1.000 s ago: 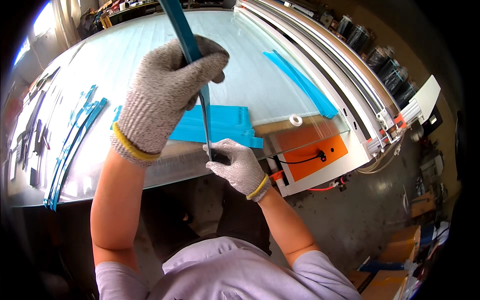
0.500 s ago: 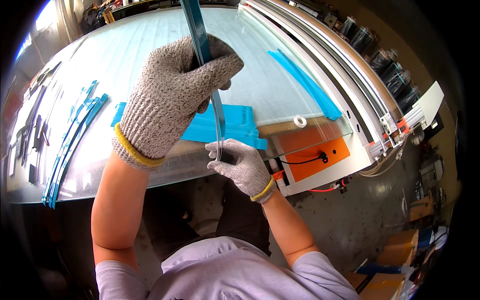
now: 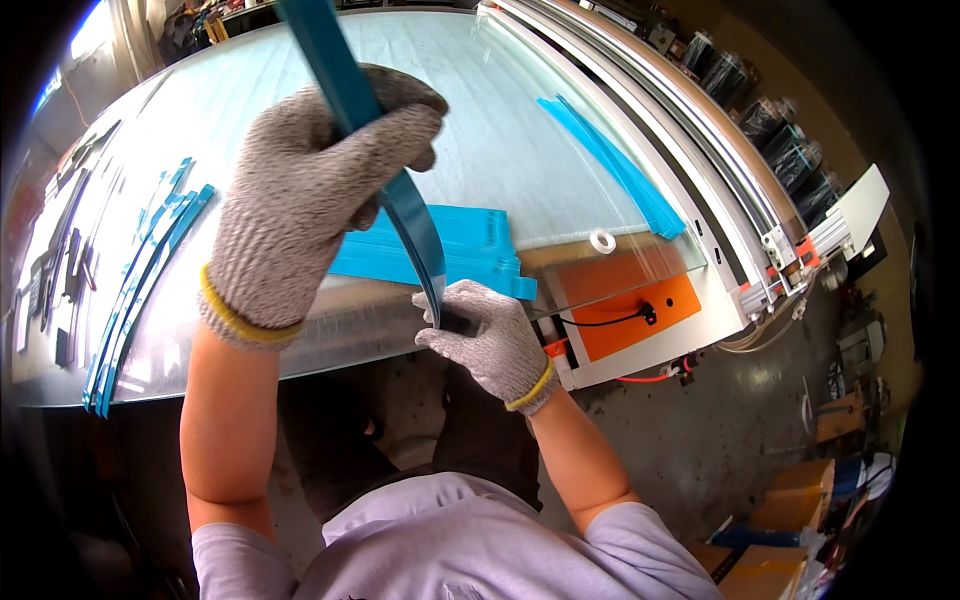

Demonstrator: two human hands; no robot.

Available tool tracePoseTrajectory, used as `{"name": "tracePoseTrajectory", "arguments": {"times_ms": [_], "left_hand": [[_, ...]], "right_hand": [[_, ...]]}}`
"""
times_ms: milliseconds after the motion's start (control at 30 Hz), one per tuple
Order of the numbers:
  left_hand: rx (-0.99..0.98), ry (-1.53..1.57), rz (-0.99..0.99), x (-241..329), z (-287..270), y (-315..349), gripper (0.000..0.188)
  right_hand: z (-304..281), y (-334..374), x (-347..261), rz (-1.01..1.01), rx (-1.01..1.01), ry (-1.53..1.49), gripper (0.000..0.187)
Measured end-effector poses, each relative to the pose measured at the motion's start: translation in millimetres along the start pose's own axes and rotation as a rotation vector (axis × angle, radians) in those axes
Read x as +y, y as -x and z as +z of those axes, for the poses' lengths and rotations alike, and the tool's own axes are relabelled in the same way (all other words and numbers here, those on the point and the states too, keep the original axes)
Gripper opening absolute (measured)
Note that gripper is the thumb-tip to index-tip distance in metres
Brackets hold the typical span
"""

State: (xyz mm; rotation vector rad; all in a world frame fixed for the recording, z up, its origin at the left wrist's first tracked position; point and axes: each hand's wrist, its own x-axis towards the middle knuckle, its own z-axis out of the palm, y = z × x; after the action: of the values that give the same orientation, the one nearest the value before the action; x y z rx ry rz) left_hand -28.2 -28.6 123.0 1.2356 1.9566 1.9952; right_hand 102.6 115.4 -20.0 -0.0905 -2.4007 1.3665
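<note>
the left hand (image 3: 300,190), in a grey knit glove, is closed round a long blue strip (image 3: 412,220), thumb laid across it and fingers curled behind, with no slack showing in the grip. the right hand (image 3: 490,345), gloved alike, is only partly curled, its thumb and fingertips drawn in about the strip's lower end. so the strip's long axis runs through both grips: out past the left hand to the upper left, and down and rightward from it, in a slight bow, to the right hand, the nearer one to that end. just beyond the right hand, and behind the strip, a stack of blue strips (image 3: 465,245) lies flat on the glass tabletop (image 3: 480,120). to the right of the right hand are an orange panel (image 3: 615,328) and, a little farther out, a white ring (image 3: 602,241); beyond the ring lie more loose blue strips (image 3: 615,165). left of the left hand, well apart, a slanting bundle of narrow strips (image 3: 160,262) reaches over the table's near edge.
</note>
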Motion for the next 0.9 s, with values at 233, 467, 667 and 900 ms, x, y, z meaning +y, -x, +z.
{"name": "tracePoseTrajectory", "arguments": {"times_ms": [233,467,667,900], "left_hand": [[0.241,0.136,-0.026,-13.5,-40.0,36.7,0.028],[0.747,-0.202,-0.190,-120.6,-169.2,132.2,0.039],[0.139,-0.892,0.024,-101.5,-47.7,107.7,0.047],[-0.767,-0.601,-0.005,-97.9,30.9,52.2,0.030]], "right_hand": [[-7.6,6.4,-3.5,-0.163,0.053,0.184,0.029],[-20.3,41.5,-7.4,-0.145,-0.034,0.871,0.030],[-0.5,35.9,-11.3,-0.152,0.001,1.246,0.021],[6.3,34.4,-24.1,-0.147,0.054,1.324,0.033]]}}
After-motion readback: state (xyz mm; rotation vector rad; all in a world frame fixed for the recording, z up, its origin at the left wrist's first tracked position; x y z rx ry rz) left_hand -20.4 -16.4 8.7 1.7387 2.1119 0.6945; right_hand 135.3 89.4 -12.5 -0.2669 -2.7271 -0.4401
